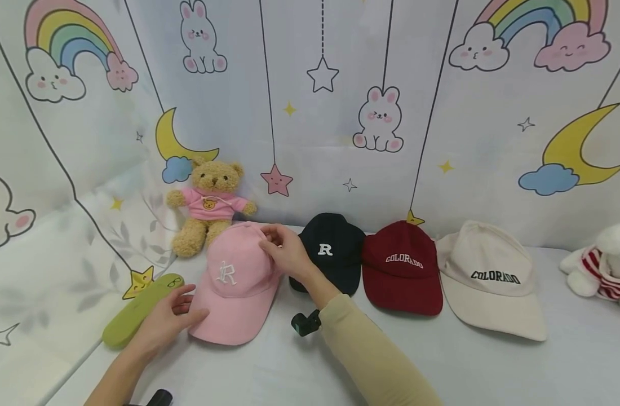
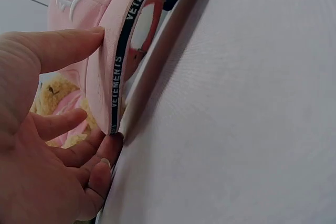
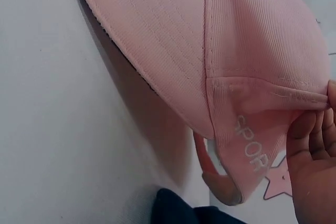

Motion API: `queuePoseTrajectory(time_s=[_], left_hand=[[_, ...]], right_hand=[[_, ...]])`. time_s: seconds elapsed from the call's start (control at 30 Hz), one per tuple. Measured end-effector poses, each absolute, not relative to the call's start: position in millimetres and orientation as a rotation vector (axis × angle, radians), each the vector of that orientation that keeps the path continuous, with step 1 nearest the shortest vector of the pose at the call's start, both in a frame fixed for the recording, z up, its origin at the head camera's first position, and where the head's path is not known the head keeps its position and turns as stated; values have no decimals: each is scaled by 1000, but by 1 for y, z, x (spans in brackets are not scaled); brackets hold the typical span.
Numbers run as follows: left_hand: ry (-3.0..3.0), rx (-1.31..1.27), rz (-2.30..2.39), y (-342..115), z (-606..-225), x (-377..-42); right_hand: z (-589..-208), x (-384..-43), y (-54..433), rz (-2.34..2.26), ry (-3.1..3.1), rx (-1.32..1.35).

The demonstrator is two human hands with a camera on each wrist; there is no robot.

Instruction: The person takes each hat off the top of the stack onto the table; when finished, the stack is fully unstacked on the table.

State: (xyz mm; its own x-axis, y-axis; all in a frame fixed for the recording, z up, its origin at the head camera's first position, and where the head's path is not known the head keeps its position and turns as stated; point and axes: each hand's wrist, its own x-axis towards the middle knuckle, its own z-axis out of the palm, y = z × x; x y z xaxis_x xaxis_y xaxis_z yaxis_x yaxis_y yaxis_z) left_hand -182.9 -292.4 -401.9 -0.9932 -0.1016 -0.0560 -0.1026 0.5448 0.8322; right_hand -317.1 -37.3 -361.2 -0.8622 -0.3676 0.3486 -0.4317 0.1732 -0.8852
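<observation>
A pink baseball cap (image 1: 240, 265) with a white embroidered letter sits between both hands at the left of the row. My right hand (image 1: 289, 251) pinches a fold of cloth on the side of its crown, as the right wrist view shows. At the brim (image 2: 107, 72), my left hand (image 1: 163, 318) has its thumb on the upper face and fingertips at the edge. Dark tape lettered "VETEMENTS" runs along the brim's edge in the left wrist view. Just right of the pink cap is a black cap (image 1: 335, 254) with a white R, partly behind my right hand.
A dark red cap (image 1: 402, 268) and a cream cap (image 1: 487, 276) continue the row rightward. Behind the pink cap sits a teddy bear (image 1: 213, 194). A green elongated case (image 1: 137, 313) lies beside my left hand. At far right is a white plush toy (image 1: 606, 265).
</observation>
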Motion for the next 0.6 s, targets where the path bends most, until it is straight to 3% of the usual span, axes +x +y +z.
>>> queuePoseTrajectory(time_s=[0.6], left_hand=[[2736,-139,1577,-290,-400,-187]], right_hand=[[-349,-327,-26,1735,-2431,731]])
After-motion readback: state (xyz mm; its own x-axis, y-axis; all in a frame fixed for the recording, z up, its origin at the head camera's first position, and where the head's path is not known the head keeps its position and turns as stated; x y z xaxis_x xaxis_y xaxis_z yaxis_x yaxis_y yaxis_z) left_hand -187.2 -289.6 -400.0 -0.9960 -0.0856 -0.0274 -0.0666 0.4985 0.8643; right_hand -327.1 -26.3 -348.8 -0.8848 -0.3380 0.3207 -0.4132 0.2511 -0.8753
